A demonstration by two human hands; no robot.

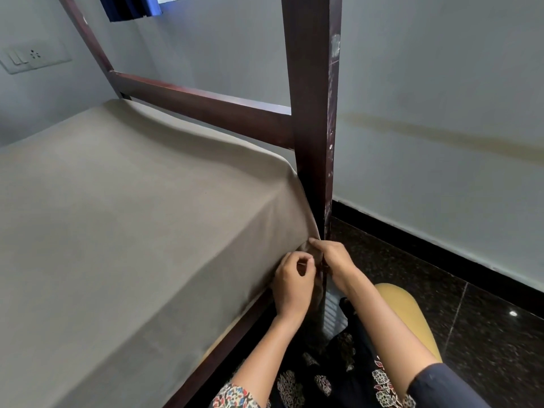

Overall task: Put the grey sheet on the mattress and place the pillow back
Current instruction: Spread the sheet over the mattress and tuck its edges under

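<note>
- The grey sheet (132,207) lies spread flat over the mattress (188,293), covering its top and hanging down the near side and the end.
- At the near corner the cloth gathers into a small bunch, right against the dark wooden bed post (313,113).
- The left hand (294,279) sits just below that bunch, fingers curled, thumb and forefinger pinching a fold of the sheet.
- The right hand (334,260) is just beside it, touching the post, its fingertips closed on the bunched corner (the thumb is hidden behind the fingers).
- The two hands are close together, nearly touching, both on the same corner of cloth.
- A cross rail (206,110) of the same dark wood runs along the end of the bed, just above the sheet.
- Behind stands a pale wall (441,83) with a switch plate (32,57) at the far left and a blue curtain (132,7) at the top edge.
- The floor (485,319) is dark and glossy.
</note>
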